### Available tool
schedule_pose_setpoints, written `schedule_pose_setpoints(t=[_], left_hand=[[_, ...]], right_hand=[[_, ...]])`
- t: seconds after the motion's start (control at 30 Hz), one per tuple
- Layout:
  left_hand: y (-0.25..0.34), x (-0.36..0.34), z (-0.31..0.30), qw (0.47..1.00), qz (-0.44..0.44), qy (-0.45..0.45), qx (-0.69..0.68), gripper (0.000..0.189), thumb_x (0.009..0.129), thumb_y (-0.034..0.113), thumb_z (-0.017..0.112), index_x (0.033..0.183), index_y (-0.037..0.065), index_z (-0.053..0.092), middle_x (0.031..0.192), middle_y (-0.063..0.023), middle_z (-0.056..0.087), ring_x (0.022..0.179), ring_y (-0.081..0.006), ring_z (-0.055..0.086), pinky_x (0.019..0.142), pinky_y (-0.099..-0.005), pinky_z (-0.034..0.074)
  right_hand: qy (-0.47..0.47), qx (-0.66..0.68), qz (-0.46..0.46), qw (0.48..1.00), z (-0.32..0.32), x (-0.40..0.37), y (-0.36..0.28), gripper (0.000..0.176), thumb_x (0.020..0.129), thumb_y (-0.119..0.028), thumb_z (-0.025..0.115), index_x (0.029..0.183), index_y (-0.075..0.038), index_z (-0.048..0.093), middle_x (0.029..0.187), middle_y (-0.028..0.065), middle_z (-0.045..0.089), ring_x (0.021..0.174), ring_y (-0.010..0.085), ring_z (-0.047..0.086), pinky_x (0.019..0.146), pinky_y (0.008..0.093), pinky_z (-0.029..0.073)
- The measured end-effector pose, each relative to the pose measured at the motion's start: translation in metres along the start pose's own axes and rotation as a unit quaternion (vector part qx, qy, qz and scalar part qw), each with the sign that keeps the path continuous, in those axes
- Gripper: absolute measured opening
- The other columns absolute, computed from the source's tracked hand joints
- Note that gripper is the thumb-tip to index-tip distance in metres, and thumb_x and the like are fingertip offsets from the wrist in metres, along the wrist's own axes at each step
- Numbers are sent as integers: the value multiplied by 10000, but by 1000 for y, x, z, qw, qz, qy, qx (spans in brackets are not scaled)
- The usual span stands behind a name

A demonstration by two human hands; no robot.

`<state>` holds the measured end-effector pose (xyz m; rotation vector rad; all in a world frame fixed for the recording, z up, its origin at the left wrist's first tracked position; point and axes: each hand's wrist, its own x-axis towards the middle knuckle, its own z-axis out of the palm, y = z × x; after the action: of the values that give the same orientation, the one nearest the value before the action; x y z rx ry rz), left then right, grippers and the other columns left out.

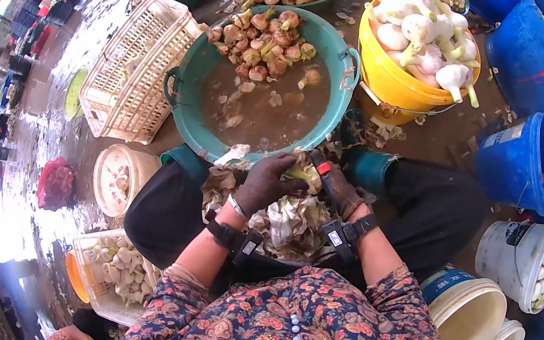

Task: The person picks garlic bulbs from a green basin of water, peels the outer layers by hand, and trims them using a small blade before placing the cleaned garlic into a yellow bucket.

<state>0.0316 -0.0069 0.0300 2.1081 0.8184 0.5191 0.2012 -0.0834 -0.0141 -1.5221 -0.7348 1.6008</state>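
Note:
My left hand (263,184), in a dark glove, is closed around a garlic bulb (300,173) with a pale green stem, above my lap. My right hand (342,195), also gloved, is closed on a black-handled tool (321,164) with a red patch, right beside the bulb; its working end is hidden. Beneath both hands a heap of papery garlic skins (291,226) lies in my lap. Just ahead stands a green basin (181,107) of murky water, with unpeeled garlic bulbs (265,43) piled at its far side.
A yellow bucket (403,84) heaped with white garlic stands beyond my right knee. Blue buckets (518,159) and a white pail of garlic (507,259) line the right side. At left are a plastic crate (141,67), a white bucket (117,179) and a garlic basket (117,266).

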Motion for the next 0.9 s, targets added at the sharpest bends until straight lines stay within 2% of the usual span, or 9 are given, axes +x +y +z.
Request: schedule_pose_setpoints(t=[0.07,0.23,0.3,0.37,0.43,0.57,0.7,0.77,0.9], left_hand=[[0,-4,1,997,-44,-48,-42,241,741,88,721,958,5,656,821,-90,668,708,-168,619,654,-308,483],[-22,-12,11,981,-171,-60,-66,217,819,100,661,1011,1,638,797,-52,649,671,-108,593,599,-260,467],[-26,-13,9,790,-344,-8,-508,235,845,84,627,1054,-24,612,844,-60,652,694,-95,596,609,-235,467],[-35,-23,10,768,-338,4,-544,278,866,72,592,1111,-56,558,919,-78,654,754,-128,613,673,-249,486],[-55,-40,23,989,111,98,0,286,881,74,560,1130,-65,528,978,-125,641,835,-182,614,747,-287,486],[-22,-43,16,991,12,130,-33,208,855,12,510,1051,-19,572,965,-216,613,847,-348,598,762,-369,485],[11,-52,-9,857,-174,-147,-463,189,879,139,579,1017,13,608,916,-37,621,816,-125,552,716,-250,442],[27,-48,-28,868,-218,-273,-354,235,826,132,636,1016,-4,611,909,-26,627,813,-119,564,742,-248,451],[0,-70,-53,794,-189,-69,-574,340,721,97,654,1017,-47,570,892,-112,627,811,-215,619,755,-290,500]], right_hand=[[67,-135,25,988,6,3,-1,674,831,-628,480,923,22,637,756,146,609,780,165,558,740,326,436],[-15,-75,-70,995,11,-3,0,517,809,-446,633,1043,13,589,889,105,622,851,141,555,772,293,449],[-48,-2,-130,990,14,-4,-1,486,793,-351,694,1096,8,566,945,87,623,882,136,555,791,281,455],[-80,65,-214,971,15,-4,-5,528,737,-166,751,1177,-6,508,1046,60,602,934,121,551,823,274,468],[-84,109,-197,971,18,-3,-8,508,715,-66,742,1168,-19,517,1050,72,603,942,127,564,833,287,476],[-76,425,-102,896,22,6,2,344,794,-77,637,1121,-33,539,1001,68,606,917,183,592,809,296,492],[-58,532,-47,844,8,20,13,238,860,-156,539,1066,-45,580,940,64,625,827,183,610,733,327,508],[-16,364,-117,924,8,20,23,290,888,-264,474,1076,-73,583,897,46,632,766,168,611,673,331,511],[70,535,38,841,18,5,-7,378,889,-381,412,1077,-104,588,879,25,629,705,155,592,598,301,488]])
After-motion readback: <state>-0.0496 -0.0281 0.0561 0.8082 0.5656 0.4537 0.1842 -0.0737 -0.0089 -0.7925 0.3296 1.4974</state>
